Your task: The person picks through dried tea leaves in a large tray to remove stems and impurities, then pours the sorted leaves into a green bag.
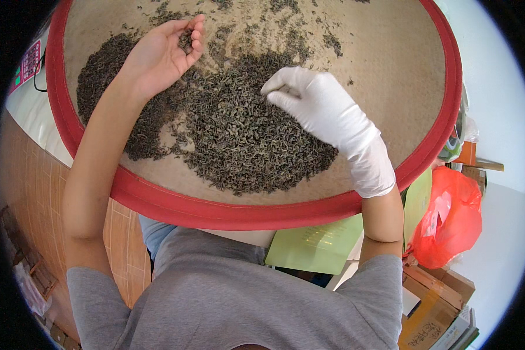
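Note:
A big pile of dried tea leaves (245,134), dark green and curled, lies on a round tan tray (402,116) with a red cloth rim. My left hand (166,52) is bare, turned palm up above the left side of the tray, its fingers curled round a small cluster of dark leaves. A white glove covers my right hand (312,99). Over the right edge of the pile, its thumb and forefinger come together in a pinch; whatever is between the tips is too small to make out. A darker, finer heap of leaves (102,76) sits at the left, partly behind my left forearm.
Loose leaves are scattered over the tray's far part. Beyond its left rim lies a pink device with keys (28,67) on a pale table. Green sheets (315,245) lie below the near rim. A red plastic bag (449,221) and cardboard boxes (431,303) stand at the right.

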`<state>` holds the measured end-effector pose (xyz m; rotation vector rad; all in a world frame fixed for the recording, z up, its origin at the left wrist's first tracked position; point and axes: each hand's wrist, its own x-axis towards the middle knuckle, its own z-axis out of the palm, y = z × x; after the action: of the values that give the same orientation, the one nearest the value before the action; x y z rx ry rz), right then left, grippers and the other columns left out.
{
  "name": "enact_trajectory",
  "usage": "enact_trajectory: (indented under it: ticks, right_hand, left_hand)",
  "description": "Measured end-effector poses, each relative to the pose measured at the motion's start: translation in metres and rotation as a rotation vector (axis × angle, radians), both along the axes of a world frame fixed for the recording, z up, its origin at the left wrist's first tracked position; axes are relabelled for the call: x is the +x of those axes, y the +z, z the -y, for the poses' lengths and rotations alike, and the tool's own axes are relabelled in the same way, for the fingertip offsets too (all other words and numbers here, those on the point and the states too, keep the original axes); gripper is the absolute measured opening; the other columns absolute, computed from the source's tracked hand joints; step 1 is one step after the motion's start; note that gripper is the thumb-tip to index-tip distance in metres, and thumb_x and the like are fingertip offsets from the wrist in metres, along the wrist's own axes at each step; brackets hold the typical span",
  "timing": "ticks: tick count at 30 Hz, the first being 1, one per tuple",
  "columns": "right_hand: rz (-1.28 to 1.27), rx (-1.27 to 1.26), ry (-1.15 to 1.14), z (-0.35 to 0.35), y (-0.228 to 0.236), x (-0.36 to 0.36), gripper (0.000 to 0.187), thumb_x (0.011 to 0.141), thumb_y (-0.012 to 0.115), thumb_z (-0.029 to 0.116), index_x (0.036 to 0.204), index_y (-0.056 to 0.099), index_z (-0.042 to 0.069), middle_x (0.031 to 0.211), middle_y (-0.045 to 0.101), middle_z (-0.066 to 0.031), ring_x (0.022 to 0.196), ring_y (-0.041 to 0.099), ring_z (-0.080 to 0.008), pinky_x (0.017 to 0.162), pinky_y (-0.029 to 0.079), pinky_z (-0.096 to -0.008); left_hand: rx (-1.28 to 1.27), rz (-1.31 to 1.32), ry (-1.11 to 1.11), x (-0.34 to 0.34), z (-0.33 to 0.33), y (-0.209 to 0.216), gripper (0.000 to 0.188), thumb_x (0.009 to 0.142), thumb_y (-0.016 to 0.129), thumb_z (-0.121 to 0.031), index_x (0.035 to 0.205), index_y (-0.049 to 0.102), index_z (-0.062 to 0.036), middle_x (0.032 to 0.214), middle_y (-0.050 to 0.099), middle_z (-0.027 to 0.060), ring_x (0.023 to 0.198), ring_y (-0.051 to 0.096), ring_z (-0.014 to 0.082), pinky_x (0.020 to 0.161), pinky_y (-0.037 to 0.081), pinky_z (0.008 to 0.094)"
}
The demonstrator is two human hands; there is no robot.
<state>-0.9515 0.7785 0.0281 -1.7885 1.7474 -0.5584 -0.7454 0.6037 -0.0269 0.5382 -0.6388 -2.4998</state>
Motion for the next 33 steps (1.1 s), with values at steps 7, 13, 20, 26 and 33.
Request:
enact_trajectory:
  ticks: [7,13,20,26,33]
  right_hand:
    - [0.731,0.332,-0.095,0.009,0.02,-0.007,0.028,0.099,0.046,0.018,0.114,0.061,0.0,0.092,0.066,-0.0072,0.082,0.064,-0.0139,0.075,0.051,-0.0247]
    - [1.133,0.426,-0.056,0.012,0.011,-0.01,0.044,0.099,0.042,0.028,0.126,0.051,-0.007,0.111,0.064,-0.0183,0.101,0.063,-0.0254,0.088,0.05,-0.0321]
    - [0.972,0.35,-0.121,0.014,0.012,-0.009,0.042,0.099,0.042,0.028,0.125,0.054,-0.004,0.112,0.064,-0.0158,0.104,0.061,-0.0223,0.088,0.05,-0.0315]
    - [-0.263,0.091,-0.215,0.005,0.008,-0.031,0.032,0.097,0.046,0.026,0.114,0.064,0.006,0.089,0.065,-0.0039,0.074,0.06,-0.0145,0.072,0.05,-0.0257]
    - [0.625,0.436,-0.115,0.007,0.01,-0.005,0.032,0.098,0.046,0.026,0.116,0.06,0.003,0.087,0.061,-0.0009,0.074,0.057,-0.0102,0.07,0.051,-0.0225]
  left_hand:
    - [0.007,0.017,0.018,-0.001,0.0,0.002,0.021,0.1,0.035,-0.011,0.114,0.048,-0.0003,0.094,0.052,0.0042,0.077,0.051,0.0114,0.071,0.049,0.0245]
    - [-0.009,0.007,0.02,-0.001,0.0,0.004,0.021,0.101,0.035,-0.011,0.113,0.048,-0.0004,0.092,0.052,0.0039,0.077,0.051,0.0111,0.071,0.049,0.0241]
    - [-0.019,0.047,0.056,0.0,-0.003,0.007,0.02,0.101,0.036,-0.012,0.113,0.047,-0.0007,0.091,0.051,0.0032,0.076,0.05,0.0101,0.07,0.049,0.0233]
    - [-0.055,0.048,0.05,-0.002,-0.006,0.008,0.019,0.1,0.037,-0.012,0.112,0.047,-0.0008,0.092,0.051,0.0031,0.076,0.05,0.0098,0.07,0.049,0.0233]
    - [-0.053,0.026,0.025,0.001,0.002,0.001,0.02,0.1,0.038,-0.012,0.113,0.048,-0.0001,0.092,0.051,0.0034,0.076,0.05,0.0103,0.071,0.049,0.0241]
